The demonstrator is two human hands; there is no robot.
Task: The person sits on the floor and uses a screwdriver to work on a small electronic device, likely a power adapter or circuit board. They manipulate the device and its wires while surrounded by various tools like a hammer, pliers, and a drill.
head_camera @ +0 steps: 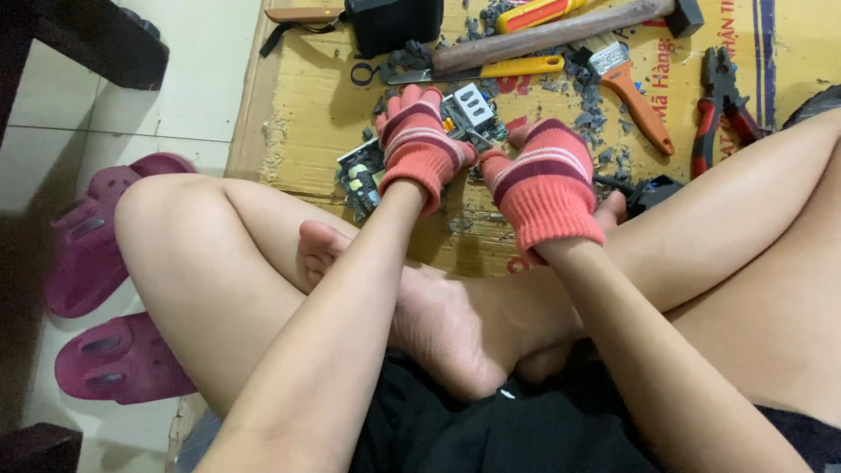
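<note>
Posture: the person sits cross-legged on the floor, bare legs folded, so both hands work low and close over the cardboard sheet (289, 114) that covers the tiles and catches the debris

Left hand: the left hand (422, 144), in a red striped fingerless glove, has its fingers clenched around the circuit board (469, 109), tilting it up off the cardboard so its top face is reachable

Right hand: the right hand (545, 180), gloved the same way, has its fingers closed on a thin metal tool (480, 138) whose tip points into the board; what kind of tool it is cannot be told

Second board: a smaller green circuit board (361, 175) lies on the cardboard just beside the left wrist

Debris: dark grey plastic fragments (589, 105) lie scattered around the work, thickest beyond the hands

Tools: a hammer (561, 31), a yellow-handled blade (508, 68), an orange-handled brush (626, 88) and red-handled pliers (723, 109) lie beyond the hands, within an arm's reach

Floor: a pair of magenta sandals (105, 289) sits on the tiles, off the cardboard and well apart from the work
</note>
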